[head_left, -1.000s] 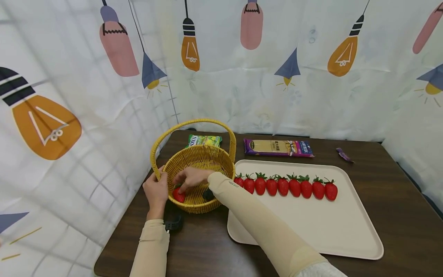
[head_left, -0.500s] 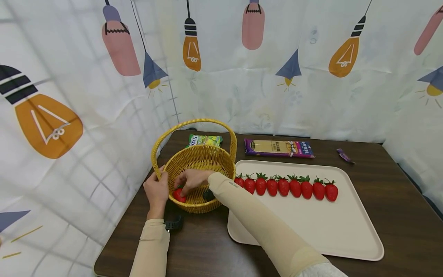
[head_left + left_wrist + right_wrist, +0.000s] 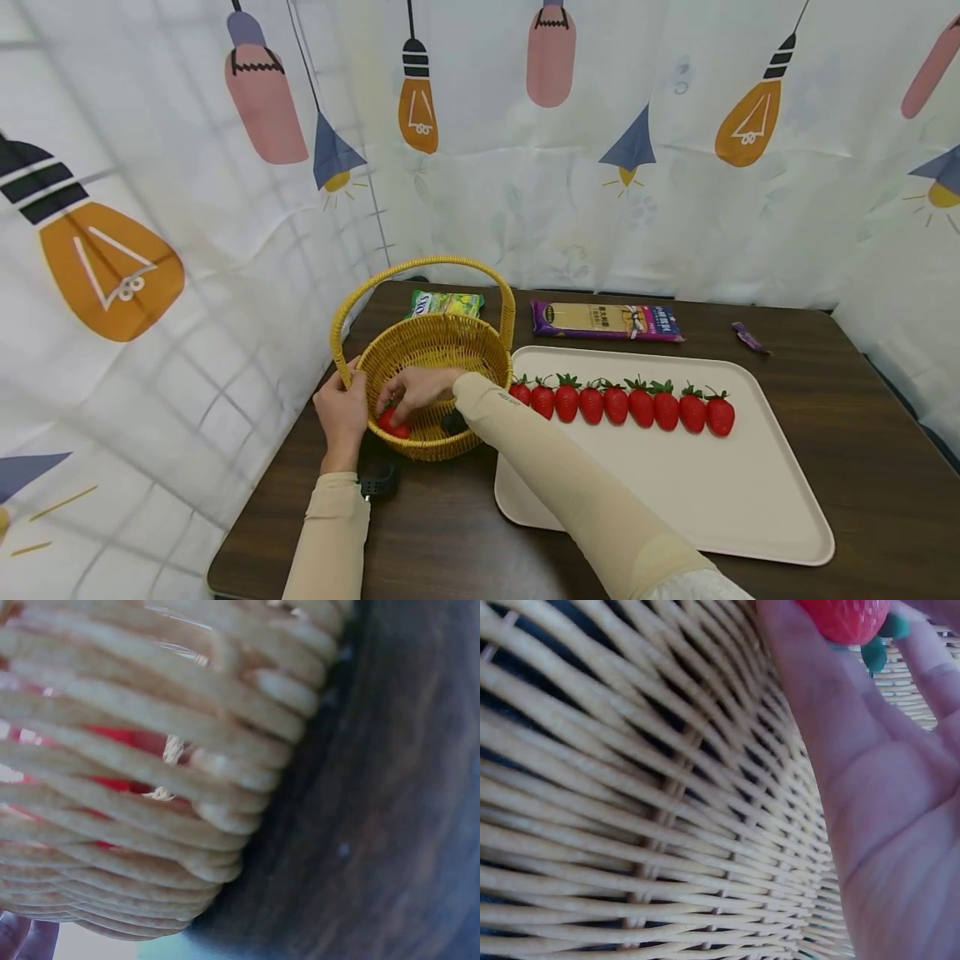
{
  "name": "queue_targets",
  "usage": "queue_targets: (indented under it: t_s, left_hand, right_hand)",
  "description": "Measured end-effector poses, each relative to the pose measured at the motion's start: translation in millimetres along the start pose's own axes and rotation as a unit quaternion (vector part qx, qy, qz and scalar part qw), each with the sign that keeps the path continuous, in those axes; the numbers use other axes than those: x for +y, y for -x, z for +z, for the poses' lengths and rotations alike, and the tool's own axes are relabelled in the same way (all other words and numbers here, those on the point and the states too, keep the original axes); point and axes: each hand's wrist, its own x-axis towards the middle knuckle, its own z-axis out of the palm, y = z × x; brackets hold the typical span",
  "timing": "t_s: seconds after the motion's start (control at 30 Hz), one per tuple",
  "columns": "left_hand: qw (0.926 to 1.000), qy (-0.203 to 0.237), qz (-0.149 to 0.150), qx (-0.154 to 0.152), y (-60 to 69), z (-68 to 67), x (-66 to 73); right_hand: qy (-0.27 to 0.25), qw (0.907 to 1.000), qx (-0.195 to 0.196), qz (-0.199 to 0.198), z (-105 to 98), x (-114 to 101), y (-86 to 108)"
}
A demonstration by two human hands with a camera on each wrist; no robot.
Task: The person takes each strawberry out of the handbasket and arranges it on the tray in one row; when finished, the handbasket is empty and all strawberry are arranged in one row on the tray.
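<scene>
A yellow woven basket (image 3: 442, 335) with a tall arched handle stands at the table's left side. My left hand (image 3: 342, 414) grips its left rim by the foot of the handle. Down inside the basket, my right hand (image 3: 417, 390) pinches a red strawberry (image 3: 392, 425) against the near left wall. In the right wrist view the strawberry (image 3: 849, 616) shows green leaves between thumb and fingers. Through the weave, the left wrist view gives glimpses of red strawberry (image 3: 112, 783). On the beige tray (image 3: 675, 492), several strawberries (image 3: 617, 404) lie in a row, leaves pointing away from me.
Behind the basket lies a green snack packet (image 3: 447, 303). A purple noodle packet (image 3: 607, 321) is behind the tray, and a small purple wrapped item (image 3: 749, 337) lies at the back right. My right forearm crosses the tray's left part. A patterned curtain (image 3: 510, 208) encloses the table.
Both hands hold nearly the same places. The strawberry under my right fingers has turned slightly and lies lower in the basket. The head view has shifted a little.
</scene>
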Motion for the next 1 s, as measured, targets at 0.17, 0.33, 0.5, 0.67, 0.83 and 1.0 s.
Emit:
queue_targets:
  t_s: [0.17, 0.33, 0.5, 0.67, 0.83, 1.0]
  left_hand:
    - [1.0000, 0.000, 0.000, 0.001, 1.3, 2.0, -1.3]
    - [0.9999, -0.007, 0.007, 0.004, 0.1, 2.8, -4.6]
    - [0.9999, -0.009, 0.008, 0.002, -1.3, 0.8, -3.4]
    - [1.0000, -0.009, 0.003, -0.001, -0.4, -0.8, -1.4]
    - [1.0000, -0.004, 0.005, -0.005, 0.7, -1.9, -0.7]
    - [1.0000, 0.002, 0.007, -0.006, 0.1, -1.2, -1.4]
  right_hand:
    - [-0.001, 0.9995, 0.032, 0.000, -4.8, -6.5, 10.0]
    - [-0.025, 0.9978, 0.062, 0.003, -12.1, -14.8, 23.1]
    - [-0.001, 0.9962, 0.087, -0.005, -20.7, -24.5, 38.5]
    - [0.031, 0.9942, 0.102, -0.015, -25.0, -30.2, 56.6]
    - [0.063, 0.9891, 0.129, -0.034, -26.3, -29.8, 78.7]
    - [0.057, 0.9846, 0.158, -0.050, -25.7, -18.2, 104.5]
